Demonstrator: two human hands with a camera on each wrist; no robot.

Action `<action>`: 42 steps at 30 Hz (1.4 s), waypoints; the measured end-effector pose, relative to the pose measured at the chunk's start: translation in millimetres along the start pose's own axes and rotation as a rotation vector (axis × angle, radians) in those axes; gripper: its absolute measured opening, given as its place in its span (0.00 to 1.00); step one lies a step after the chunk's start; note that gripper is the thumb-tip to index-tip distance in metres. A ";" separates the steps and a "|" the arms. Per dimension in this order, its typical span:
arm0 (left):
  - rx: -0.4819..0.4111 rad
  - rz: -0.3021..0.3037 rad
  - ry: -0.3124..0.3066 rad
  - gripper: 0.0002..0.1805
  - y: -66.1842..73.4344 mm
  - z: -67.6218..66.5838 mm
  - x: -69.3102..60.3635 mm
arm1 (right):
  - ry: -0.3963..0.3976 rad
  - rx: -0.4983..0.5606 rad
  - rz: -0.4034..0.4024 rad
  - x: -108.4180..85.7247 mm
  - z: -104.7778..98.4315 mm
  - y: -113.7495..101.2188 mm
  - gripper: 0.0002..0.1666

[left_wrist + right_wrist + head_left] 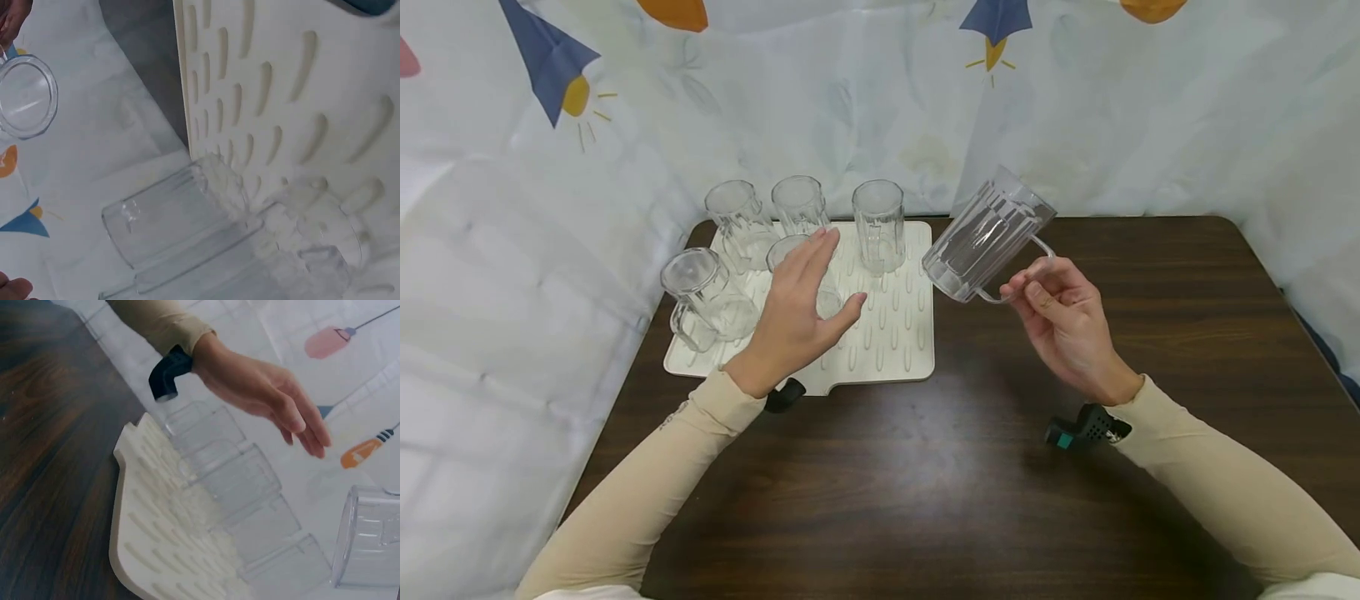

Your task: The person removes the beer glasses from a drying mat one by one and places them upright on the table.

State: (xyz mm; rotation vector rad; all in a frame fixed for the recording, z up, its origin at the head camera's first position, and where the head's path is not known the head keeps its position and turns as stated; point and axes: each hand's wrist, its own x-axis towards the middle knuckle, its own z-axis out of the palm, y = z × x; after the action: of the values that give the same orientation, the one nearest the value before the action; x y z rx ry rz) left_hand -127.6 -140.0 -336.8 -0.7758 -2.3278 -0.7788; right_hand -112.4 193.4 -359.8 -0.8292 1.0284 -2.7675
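Note:
My right hand pinches the handle of a clear glass mug, held tilted above the table just right of a cream ridged drying mat. In the left wrist view the round base of this mug faces the camera. My left hand hovers over the mat with fingers extended and thumb spread, gripping nothing. Several more clear mugs stand on the mat: one at the back right, others at the back, and one at the front left. The left hand partly hides one mug in the head view.
The dark wooden table extends in front and to the right of the mat. A pale printed curtain hangs close behind the table and along its left side. A dark camera mount sits on the right wrist.

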 end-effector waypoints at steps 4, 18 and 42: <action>0.049 0.012 0.017 0.40 -6.2 -11.7 -4.0 | -0.015 -0.001 -0.013 3.1 -2.2 -0.7 0.15; 0.177 -0.042 0.054 0.42 -21.3 -51.2 -19.8 | -0.025 -0.148 -0.084 12.1 -19.9 0.8 0.16; 0.309 -0.232 0.065 0.54 -49.9 -99.7 -59.1 | 0.115 -0.572 -0.110 26.3 -58.6 3.0 0.09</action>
State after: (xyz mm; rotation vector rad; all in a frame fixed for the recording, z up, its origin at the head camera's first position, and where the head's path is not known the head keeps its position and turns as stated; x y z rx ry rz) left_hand -89.1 -259.7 -325.3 -0.3463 -2.4270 -0.5095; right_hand -165.1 218.8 -386.3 -0.7972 1.8982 -2.6526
